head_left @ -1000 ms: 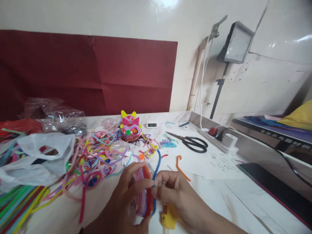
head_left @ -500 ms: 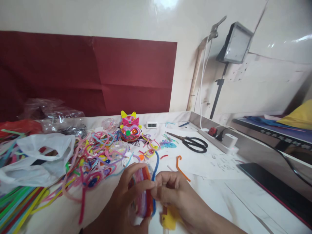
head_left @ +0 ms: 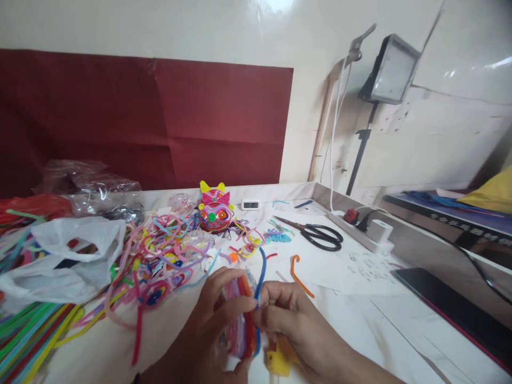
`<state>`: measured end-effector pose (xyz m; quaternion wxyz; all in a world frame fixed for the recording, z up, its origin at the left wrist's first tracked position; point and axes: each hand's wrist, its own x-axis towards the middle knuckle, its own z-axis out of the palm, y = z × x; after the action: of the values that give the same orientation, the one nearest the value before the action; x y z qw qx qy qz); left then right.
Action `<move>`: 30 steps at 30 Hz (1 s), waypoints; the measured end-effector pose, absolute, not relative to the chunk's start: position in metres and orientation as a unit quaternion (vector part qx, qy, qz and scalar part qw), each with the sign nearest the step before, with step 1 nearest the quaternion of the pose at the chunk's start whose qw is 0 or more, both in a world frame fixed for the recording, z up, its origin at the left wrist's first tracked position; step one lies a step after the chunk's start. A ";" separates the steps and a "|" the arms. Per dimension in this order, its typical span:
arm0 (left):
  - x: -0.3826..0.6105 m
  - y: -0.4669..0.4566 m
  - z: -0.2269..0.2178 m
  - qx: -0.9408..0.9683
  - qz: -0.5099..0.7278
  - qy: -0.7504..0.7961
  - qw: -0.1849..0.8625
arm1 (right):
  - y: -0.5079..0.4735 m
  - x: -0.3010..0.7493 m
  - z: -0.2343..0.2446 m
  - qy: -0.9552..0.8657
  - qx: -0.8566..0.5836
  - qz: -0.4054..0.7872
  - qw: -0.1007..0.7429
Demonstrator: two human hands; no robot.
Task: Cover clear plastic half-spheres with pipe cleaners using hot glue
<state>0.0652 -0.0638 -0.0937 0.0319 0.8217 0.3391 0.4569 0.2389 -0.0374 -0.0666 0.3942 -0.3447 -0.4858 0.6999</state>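
My left hand [head_left: 218,325] is wrapped round a craft piece [head_left: 237,338] covered in rows of pink, lilac, red and orange fuzzy stems. Along its right edge runs a blue pipe cleaner [head_left: 262,269], its free end curving up past my fingers. The thumb and fingers of my right hand [head_left: 284,309] pinch this blue stem against the piece's side. Below the right hand, partly hidden by it, lies a yellow piece [head_left: 279,361] on the table. An orange pipe cleaner [head_left: 298,277] with a hooked end rests just beyond the right hand.
Black-handled scissors [head_left: 316,234] lie on white paper. Tangled pipe cleaners [head_left: 164,250], a white plastic bag [head_left: 80,266] and straight stems [head_left: 36,341] fill the left. Finished-looking colourful cat-like figures [head_left: 216,210] stand behind, beside a small digital clock [head_left: 250,205]. A power strip [head_left: 360,232] and dark phone-like slab [head_left: 452,314] are right.
Both hands and the craft piece appear slightly further right, as does the whole scene with a small camera shift. The grip on the piece and blue stem looks the same.
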 end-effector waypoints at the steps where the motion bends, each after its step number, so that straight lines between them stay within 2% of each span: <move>1: 0.066 -0.063 -0.095 0.818 0.467 0.335 0.035 | -0.037 0.239 -0.066 -0.485 -0.345 0.701 0.393; 30: 0.062 -0.062 -0.092 0.806 0.451 0.376 0.075 | -0.036 0.242 -0.058 -0.503 -0.361 0.692 0.370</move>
<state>0.0618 -0.0619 -0.0921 0.0754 0.8061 0.3757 0.4509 0.2420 -0.0364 -0.0583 0.3702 -0.3612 -0.5032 0.6923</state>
